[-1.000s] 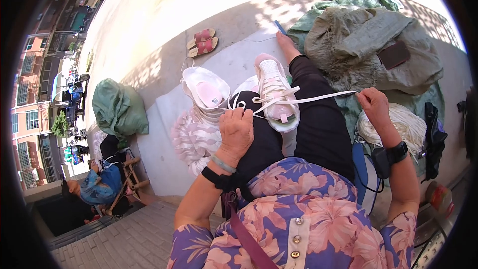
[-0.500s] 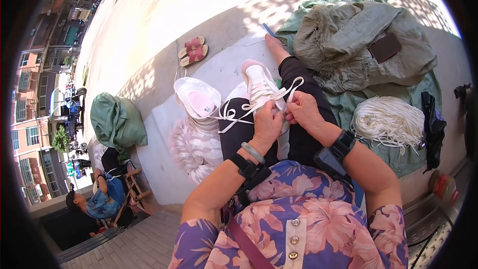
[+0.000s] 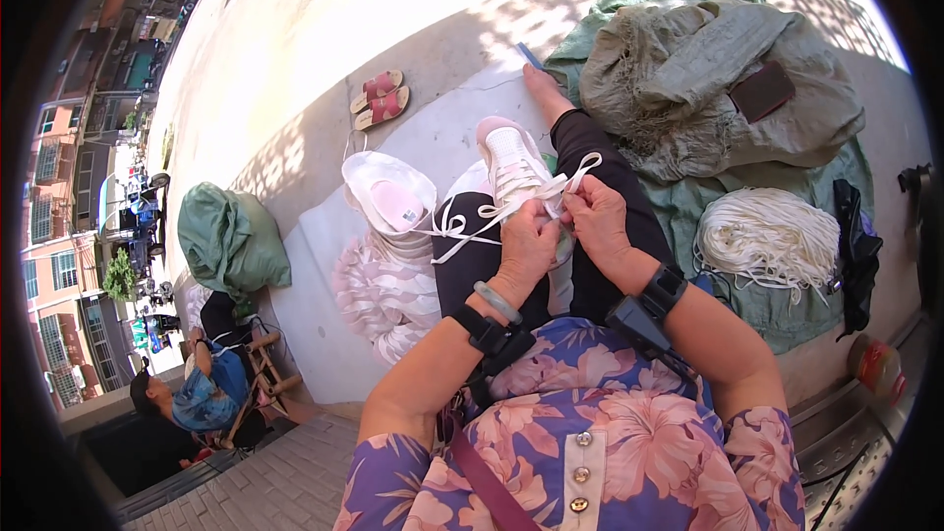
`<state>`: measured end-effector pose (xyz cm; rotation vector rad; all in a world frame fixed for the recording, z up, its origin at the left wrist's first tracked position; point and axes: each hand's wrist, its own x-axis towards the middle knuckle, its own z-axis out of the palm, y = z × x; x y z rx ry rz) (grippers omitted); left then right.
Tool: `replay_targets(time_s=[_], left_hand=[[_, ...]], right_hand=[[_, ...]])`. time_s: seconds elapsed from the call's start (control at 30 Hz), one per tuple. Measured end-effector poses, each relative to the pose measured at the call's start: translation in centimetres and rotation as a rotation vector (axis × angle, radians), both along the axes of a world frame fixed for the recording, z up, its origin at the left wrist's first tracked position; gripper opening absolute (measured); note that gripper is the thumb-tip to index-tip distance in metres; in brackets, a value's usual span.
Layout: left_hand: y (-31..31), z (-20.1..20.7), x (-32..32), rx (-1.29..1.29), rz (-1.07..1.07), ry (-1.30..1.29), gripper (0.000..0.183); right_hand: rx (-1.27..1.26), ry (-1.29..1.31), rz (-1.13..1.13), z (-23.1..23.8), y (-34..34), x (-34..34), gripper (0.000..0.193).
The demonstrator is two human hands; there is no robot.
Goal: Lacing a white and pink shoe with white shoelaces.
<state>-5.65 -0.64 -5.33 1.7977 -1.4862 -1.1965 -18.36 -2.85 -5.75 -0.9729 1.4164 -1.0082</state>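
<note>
A white and pink sneaker (image 3: 509, 152) rests on my lap, toe pointing away from me. White shoelace (image 3: 588, 167) runs through its eyelets, with loose loops and ends hanging to both sides. My left hand (image 3: 529, 244) is closed at the shoe's upper eyelets, fingertips pinched on the lace. Close beside it, my right hand (image 3: 596, 222) pinches the lace too, and a loop rises above its fingers. The exact grip between the fingertips is partly hidden. Left of my knee, a white shoe upper (image 3: 391, 199) lies at the end of a stack of nested pink-and-white uppers (image 3: 388, 285).
To the right lie a heap of white laces (image 3: 767, 239), a black plastic bag (image 3: 857, 256) and a large grey-green sack (image 3: 718, 88) with a brown flat item on it. Pink sandals (image 3: 381, 100) stand ahead. A green sack (image 3: 232, 239) and a seated person (image 3: 202, 395) are at left.
My right hand has shifted slightly toward the shoe and my left hand, its forearm drawing inward. The shoe and stack stay in place.
</note>
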Motion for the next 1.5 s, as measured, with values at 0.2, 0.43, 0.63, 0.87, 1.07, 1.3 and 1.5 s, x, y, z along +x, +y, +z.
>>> replay_targets(time_s=[0.2, 0.43, 0.63, 0.87, 1.07, 1.3, 1.5], left_hand=[[0.2, -0.8, 0.4, -0.036, -0.025, -0.015, 0.011], [0.3, -0.8, 0.6, -0.039, -0.064, -0.003, 0.015], [0.2, 1.7, 0.0, 0.114, 0.002, 0.155, 0.019], [0.1, 2.2, -0.2, 0.175, 0.054, 0.205, 0.018], [-0.3, 2.3, -1.2, 0.221, 0.105, 0.303, 0.011], [0.1, 1.2, 0.5, 0.028, -0.005, -0.057, 0.013], [3.1, 4.7, 5.1, -0.085, -0.228, -0.327, 0.014]], right_hand=[[-0.017, 0.051, -0.003, -0.3, 0.1, 0.4, 0.006], [-0.099, 0.165, -0.034, -1.0, 0.3, 0.5, 0.006], [-0.065, 0.156, -0.021, -0.6, 0.4, 0.5, 0.007], [-0.129, 0.248, 0.048, -0.9, 1.1, 0.2, 0.008], [-0.011, 0.222, 0.115, -0.6, 0.0, -0.1, 0.007], [0.243, -0.386, -0.062, 2.2, -0.2, -0.5, 0.007], [0.252, -0.459, -0.207, 2.6, -0.1, -0.8, 0.006]])
